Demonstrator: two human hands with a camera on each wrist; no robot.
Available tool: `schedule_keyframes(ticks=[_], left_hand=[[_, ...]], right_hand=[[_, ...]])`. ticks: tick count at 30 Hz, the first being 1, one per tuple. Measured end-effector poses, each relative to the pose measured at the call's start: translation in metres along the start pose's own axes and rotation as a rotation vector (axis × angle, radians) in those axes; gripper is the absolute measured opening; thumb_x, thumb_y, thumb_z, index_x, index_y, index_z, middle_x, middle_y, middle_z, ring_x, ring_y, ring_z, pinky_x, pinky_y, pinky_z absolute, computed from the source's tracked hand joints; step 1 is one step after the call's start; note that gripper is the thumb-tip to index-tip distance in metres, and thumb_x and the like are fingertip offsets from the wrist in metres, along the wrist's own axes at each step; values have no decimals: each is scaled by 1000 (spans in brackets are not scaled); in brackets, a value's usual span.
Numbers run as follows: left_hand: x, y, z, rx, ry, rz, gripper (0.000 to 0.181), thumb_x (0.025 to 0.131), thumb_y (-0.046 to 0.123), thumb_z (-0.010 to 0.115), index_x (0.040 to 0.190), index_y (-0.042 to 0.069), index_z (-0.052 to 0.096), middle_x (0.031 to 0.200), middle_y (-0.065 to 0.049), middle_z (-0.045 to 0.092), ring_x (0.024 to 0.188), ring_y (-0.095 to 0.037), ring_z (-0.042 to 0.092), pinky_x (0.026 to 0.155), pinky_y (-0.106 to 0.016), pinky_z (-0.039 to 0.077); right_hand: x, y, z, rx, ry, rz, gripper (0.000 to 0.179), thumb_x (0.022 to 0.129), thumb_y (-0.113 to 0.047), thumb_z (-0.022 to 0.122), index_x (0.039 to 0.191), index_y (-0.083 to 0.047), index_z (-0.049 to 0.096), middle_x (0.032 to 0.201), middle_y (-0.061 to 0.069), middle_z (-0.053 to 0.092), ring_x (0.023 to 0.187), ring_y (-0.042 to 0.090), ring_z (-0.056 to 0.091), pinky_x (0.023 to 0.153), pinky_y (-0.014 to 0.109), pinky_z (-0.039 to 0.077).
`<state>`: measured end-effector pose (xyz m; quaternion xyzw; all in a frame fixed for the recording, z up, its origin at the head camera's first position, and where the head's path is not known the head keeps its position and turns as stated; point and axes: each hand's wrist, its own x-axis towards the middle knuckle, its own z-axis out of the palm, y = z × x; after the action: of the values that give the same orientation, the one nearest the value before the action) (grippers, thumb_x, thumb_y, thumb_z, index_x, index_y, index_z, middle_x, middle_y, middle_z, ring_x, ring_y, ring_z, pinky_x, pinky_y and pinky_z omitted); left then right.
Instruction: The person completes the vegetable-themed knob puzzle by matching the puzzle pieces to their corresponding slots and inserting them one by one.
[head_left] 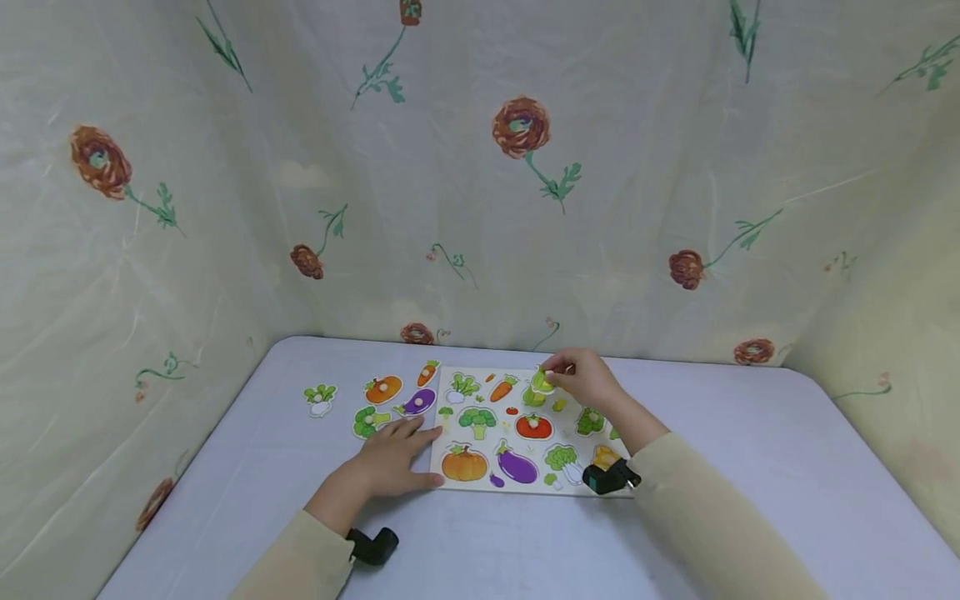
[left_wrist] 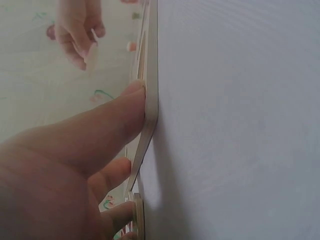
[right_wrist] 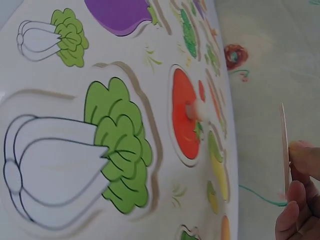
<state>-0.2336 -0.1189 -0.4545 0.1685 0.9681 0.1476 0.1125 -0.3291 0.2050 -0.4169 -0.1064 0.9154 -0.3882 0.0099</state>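
Note:
In the head view my right hand (head_left: 588,383) pinches a green vegetable puzzle piece (head_left: 542,381) over the back of the wooden puzzle board (head_left: 564,429). The right wrist view shows that thin piece (right_wrist: 285,145) edge-on between thumb and fingers, raised off the board. My left hand (head_left: 393,458) lies with fingers spread at the board's left side. Its thumb (left_wrist: 125,107) touches the board's edge in the left wrist view. Near its fingertips is a broccoli piece (head_left: 367,422). A tomato piece (right_wrist: 185,115) with a knob sits in the board.
Left of the board lie loose pieces: a pumpkin (head_left: 383,389), an eggplant (head_left: 418,402), a carrot (head_left: 427,373) and a white root vegetable with green leaves (head_left: 321,400). Flower-printed cloth (head_left: 480,208) stands behind the white table (head_left: 480,550).

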Motion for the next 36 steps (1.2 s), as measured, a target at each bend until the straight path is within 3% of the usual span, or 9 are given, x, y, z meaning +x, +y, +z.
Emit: schedule_keyframes(ticks=[6, 14, 25, 36], left_hand=[[0, -1, -1, 2, 2, 8, 79, 87, 55, 70, 153, 22, 43, 162, -13, 29, 148, -41, 21, 116, -64, 19], [0, 3, -2, -6, 9, 18, 79, 86, 57, 70, 153, 22, 44, 162, -13, 30, 148, -40, 22, 116, -63, 21], [7, -11, 9, 5, 1, 11, 81, 87, 60, 68, 154, 25, 41, 164, -11, 25, 149, -40, 18, 116, -64, 18], [0, -3, 3, -13, 11, 25, 81, 86, 59, 69, 153, 22, 43, 162, -14, 29, 148, -41, 21, 116, -65, 19]], right_hand=[[7, 6, 14, 13, -3, 19, 13, 96, -8, 67, 107, -3, 72, 95, 9, 63, 88, 25, 53, 72, 31, 46], [12, 16, 23, 5, -7, 106, 15, 97, -12, 66, 109, -6, 73, 98, 8, 63, 89, 24, 53, 74, 31, 46], [16, 21, 35, 8, -7, 147, 14, 97, -11, 67, 108, -5, 73, 96, 8, 65, 88, 22, 56, 76, 32, 47], [14, 16, 41, 5, -6, 200, 14, 98, -9, 65, 109, -4, 72, 101, 9, 65, 93, 24, 56, 80, 34, 49]])
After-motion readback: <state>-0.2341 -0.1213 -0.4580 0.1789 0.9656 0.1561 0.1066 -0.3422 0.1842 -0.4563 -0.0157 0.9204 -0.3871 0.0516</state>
